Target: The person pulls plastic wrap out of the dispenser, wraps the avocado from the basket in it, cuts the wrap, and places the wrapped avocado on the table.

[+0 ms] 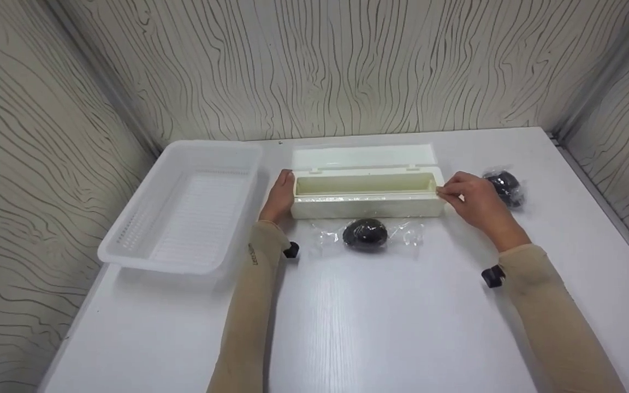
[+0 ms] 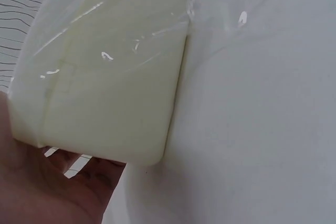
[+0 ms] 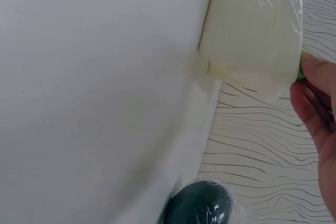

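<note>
A long, pale cling film dispenser box [image 1: 366, 207] lies on the table with its lid [image 1: 363, 156] folded back and its inside exposed. Clear film [image 2: 105, 51] hangs over its front side. At the box's left end, my left hand [image 1: 279, 199] holds it, fingers round the end face. My right hand [image 1: 475, 199] pinches a small green slide cutter [image 3: 302, 67] at the right end between thumb and fingers. Just in front of the box lies a dark, avocado-like oval [image 1: 365, 234] wrapped in clear film.
Beyond my right hand lies another film-wrapped dark oval [image 1: 505, 188]. A white slotted plastic basket [image 1: 108, 252] stands at the left, close to my left forearm. A wood-patterned wall [image 1: 347, 71] rises behind the white table [image 1: 391, 322].
</note>
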Motion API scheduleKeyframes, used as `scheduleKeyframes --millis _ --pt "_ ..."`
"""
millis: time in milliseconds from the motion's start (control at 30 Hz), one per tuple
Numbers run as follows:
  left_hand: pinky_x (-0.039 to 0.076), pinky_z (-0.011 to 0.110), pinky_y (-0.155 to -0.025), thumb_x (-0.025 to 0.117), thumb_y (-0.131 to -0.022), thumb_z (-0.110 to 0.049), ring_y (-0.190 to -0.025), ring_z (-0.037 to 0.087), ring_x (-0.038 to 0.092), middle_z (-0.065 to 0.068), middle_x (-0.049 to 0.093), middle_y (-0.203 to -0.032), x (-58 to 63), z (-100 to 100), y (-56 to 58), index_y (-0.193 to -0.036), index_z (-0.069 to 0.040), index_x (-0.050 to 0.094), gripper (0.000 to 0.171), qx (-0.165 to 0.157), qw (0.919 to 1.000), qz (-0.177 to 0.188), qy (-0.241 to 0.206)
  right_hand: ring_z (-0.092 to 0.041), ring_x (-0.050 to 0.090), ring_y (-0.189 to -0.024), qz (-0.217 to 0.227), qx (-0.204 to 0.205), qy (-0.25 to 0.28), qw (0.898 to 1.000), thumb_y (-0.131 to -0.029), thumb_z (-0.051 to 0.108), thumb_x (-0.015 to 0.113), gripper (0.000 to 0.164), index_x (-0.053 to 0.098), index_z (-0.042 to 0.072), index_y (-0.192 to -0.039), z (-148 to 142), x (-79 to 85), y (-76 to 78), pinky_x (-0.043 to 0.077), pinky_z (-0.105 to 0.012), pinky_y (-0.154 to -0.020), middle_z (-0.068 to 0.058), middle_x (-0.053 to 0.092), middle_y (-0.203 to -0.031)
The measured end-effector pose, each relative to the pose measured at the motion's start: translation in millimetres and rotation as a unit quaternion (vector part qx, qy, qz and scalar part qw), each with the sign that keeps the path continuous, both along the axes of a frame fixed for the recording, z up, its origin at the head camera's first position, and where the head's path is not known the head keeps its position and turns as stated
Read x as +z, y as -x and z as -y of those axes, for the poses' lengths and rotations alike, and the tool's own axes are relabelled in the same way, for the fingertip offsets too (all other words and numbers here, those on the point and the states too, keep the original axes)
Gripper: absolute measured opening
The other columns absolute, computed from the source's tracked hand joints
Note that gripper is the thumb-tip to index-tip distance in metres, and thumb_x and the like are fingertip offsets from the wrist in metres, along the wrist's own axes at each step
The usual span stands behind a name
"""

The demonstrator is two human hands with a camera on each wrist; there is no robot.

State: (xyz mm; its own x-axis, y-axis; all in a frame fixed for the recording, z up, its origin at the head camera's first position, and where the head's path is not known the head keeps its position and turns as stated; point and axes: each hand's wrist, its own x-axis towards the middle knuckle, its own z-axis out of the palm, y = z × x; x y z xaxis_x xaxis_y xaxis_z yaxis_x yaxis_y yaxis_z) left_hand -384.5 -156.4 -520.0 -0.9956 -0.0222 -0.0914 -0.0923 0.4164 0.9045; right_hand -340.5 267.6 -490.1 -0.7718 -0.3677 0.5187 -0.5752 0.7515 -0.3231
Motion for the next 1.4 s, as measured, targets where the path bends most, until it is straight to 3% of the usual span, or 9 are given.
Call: scheduleKeyframes --millis 267,467,567,700,900,1133,1400 --pt "0.032 0.045 -0.124 0.022 -0.114 -0.04 -0.144 0.028 0.046 0.011 0.054 -0.146 -0.2 -1 -0.9 -0.139 -0.014 0.048 0.044 -0.002 1.0 -0.006 -0.002 -0.021 0.058 -0.071 -0.025 0.009 -0.038 0.999 -0.084 -0.006 0.08 0.022 0.081 0.003 -0.104 -2 -1.8 -2.3 0.05 -0.039 -0.062 -0.01 0.064 -0.082" --pt "0.032 0.045 -0.125 0.021 -0.113 -0.043 -0.144 0.026 0.046 0.008 0.055 -0.145 -1.3 -1 1.3 -0.139 -0.017 0.047 0.045 0.001 0.9999 0.009 -0.014 -0.019 0.053 -0.069 -0.044 0.016 -0.03 0.998 -0.088 -0.003 0.077 0.017 0.081 0.002 -0.104 -2 -5.2 -4.7 0.047 -0.038 -0.061 -0.01 0.063 -0.081" --pt "0.032 0.046 -0.124 0.021 -0.113 -0.043 -0.143 0.027 0.047 0.009 0.055 -0.144 -1.5 0 1.5 -0.138 -0.016 0.048 0.045 0.0 0.9999 0.004 -0.014 -0.021 0.054 -0.071 -0.033 0.01 -0.026 0.999 -0.094 0.004 0.073 0.013 0.081 -0.001 -0.103 -1 -6.0 -5.0 0.048 -0.039 -0.063 -0.01 0.064 -0.082" --pt "0.033 0.046 -0.124 0.022 -0.113 -0.041 -0.142 0.027 0.047 0.011 0.055 -0.143 -2.1 0 1.1 -0.138 -0.015 0.048 0.044 0.001 0.9999 -0.005 -0.012 -0.023 0.054 -0.074 0.001 -0.011 -0.027 1.0 -0.102 0.014 0.064 0.024 0.079 -0.004 -0.104 0 -5.1 -5.1 0.047 -0.041 -0.065 -0.011 0.062 -0.084" --pt "0.034 0.045 -0.123 0.022 -0.114 -0.04 -0.141 0.027 0.048 0.01 0.055 -0.144 -3.2 -4 2.2 -0.139 -0.014 0.048 0.044 0.008 0.9997 -0.001 -0.021 -0.024 0.054 -0.077 0.021 -0.024 -0.013 0.999 -0.105 0.015 0.058 0.028 0.079 -0.004 -0.105 2 -6.8 -7.9 0.046 -0.042 -0.069 -0.011 0.062 -0.084" --pt "0.035 0.044 -0.121 0.022 -0.114 -0.039 -0.134 0.028 0.05 0.014 0.056 -0.139 -4.5 -7 2.5 -0.136 -0.011 0.048 0.045 0.002 0.9995 0.001 -0.031 -0.024 0.05 -0.08 -0.013 0.007 -0.006 1.0 -0.103 0.013 0.06 0.026 0.079 -0.003 -0.098 16 -10.6 -7.3 0.043 -0.04 -0.068 -0.009 0.058 -0.081" --pt "0.037 0.045 -0.119 0.02 -0.114 -0.037 -0.13 0.028 0.05 0.016 0.054 -0.136 -1.6 -6 -1.3 -0.134 -0.009 0.046 0.042 0.015 0.9997 -0.009 -0.017 -0.022 0.049 -0.084 -0.019 0.034 0.003 0.999 -0.102 0.009 0.061 0.025 0.075 -0.003 -0.118 32 -15.1 -9.4 0.044 -0.038 -0.071 -0.01 0.06 -0.088"
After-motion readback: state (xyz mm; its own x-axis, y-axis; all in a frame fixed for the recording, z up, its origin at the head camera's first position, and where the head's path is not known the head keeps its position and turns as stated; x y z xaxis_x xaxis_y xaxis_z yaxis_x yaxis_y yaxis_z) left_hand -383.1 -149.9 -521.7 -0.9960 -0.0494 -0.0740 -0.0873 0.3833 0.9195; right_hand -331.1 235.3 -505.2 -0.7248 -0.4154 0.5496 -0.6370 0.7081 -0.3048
